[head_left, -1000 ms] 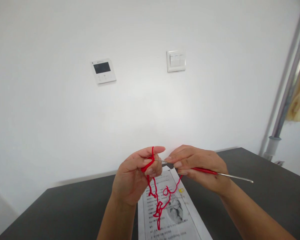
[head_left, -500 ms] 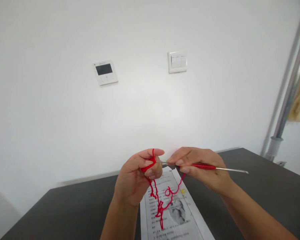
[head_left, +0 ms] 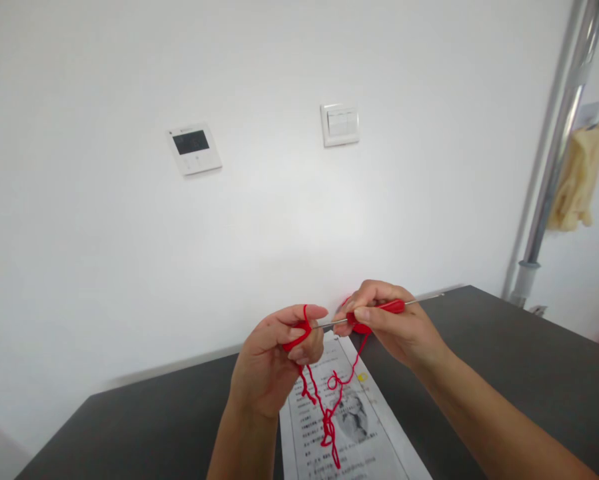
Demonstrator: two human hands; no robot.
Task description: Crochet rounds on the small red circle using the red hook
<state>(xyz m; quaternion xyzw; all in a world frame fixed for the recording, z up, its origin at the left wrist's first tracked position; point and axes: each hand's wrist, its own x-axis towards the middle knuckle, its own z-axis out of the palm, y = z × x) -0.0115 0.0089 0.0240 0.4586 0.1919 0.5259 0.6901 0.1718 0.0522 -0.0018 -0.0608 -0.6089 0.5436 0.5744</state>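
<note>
My left hand point(head_left: 272, 363) is closed, pinching a small piece of red yarn work point(head_left: 298, 336), with a strand looped over its index finger. My right hand point(head_left: 396, 323) grips a double-ended crochet hook point(head_left: 392, 307) by its red handle. One metal end of the hook reaches the yarn at my left fingers; its very tip is hidden there. The other end points up and to the right. Loose red yarn point(head_left: 328, 427) hangs tangled below my left hand, over a printed sheet point(head_left: 359, 460). Part of a red yarn ball point(head_left: 362, 328) shows behind my right hand.
The printed sheet lies on a dark tabletop point(head_left: 179, 413) against a white wall. A panel with a dark screen point(head_left: 194, 148) and a light switch point(head_left: 340, 125) are on the wall. At the right stand a metal pipe point(head_left: 554, 180) and a hanging yellowish cloth-like item point(head_left: 576, 180).
My right hand has tilted the hook, so its free end now points upward instead of slightly down. The view has shifted a little right. My left hand keeps its pinch.
</note>
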